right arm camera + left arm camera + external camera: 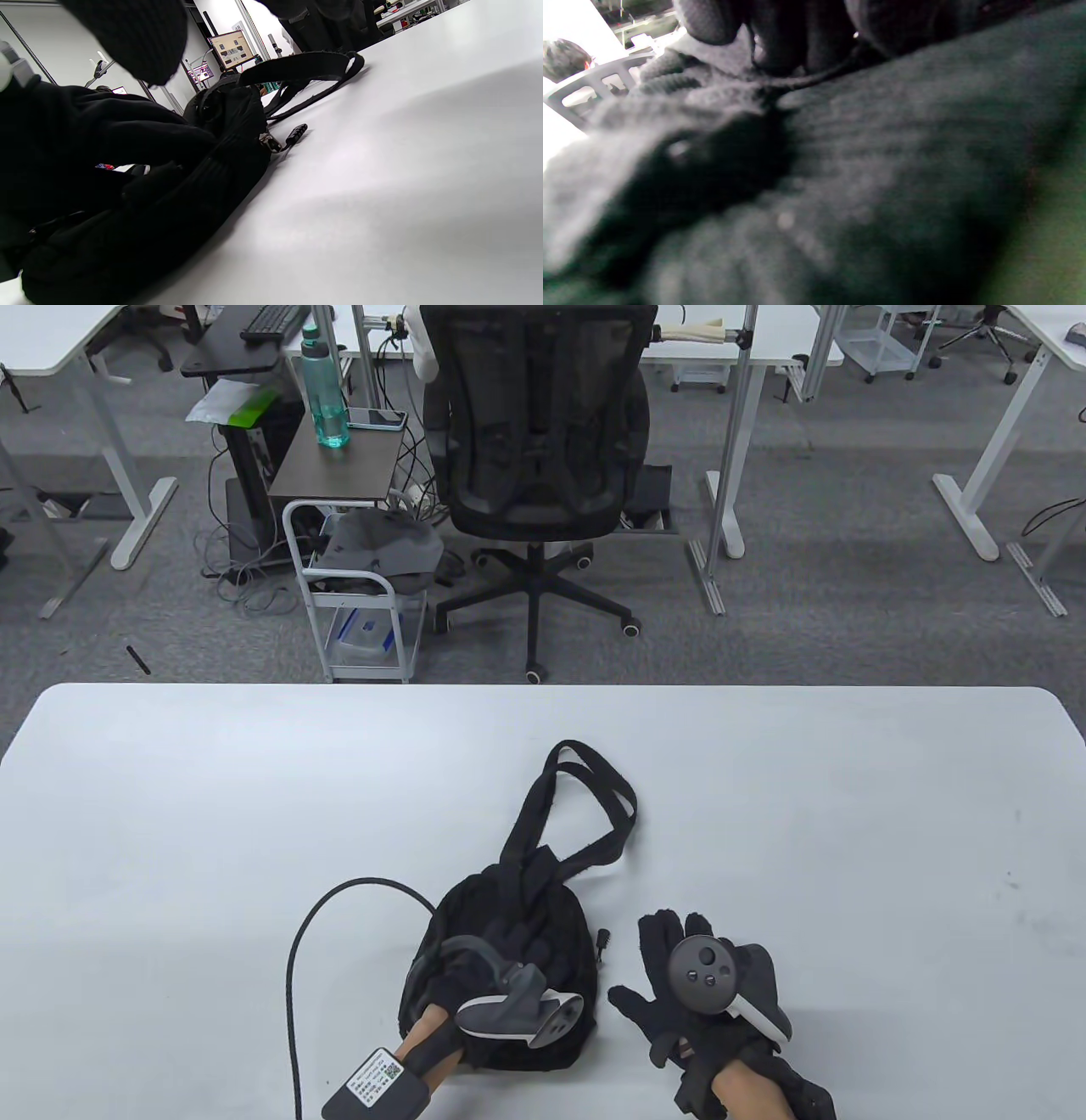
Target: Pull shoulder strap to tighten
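Observation:
A small black backpack (526, 916) lies on the white table (254, 814) near the front edge. Its shoulder straps (594, 806) loop away toward the far side and also show in the right wrist view (305, 65). My left hand (501, 959) rests flat on top of the bag. In the left wrist view its fingers (712, 17) lie on the dark fabric (882, 148). My right hand (657, 976) lies open on the table just right of the bag, fingers spread, holding nothing. A zipper pull (603, 942) lies between the bag and my right hand.
A black cable (293, 950) loops over the table from my left wrist. Beyond the far edge stand an office chair (534, 432) and a white cart (356, 594).

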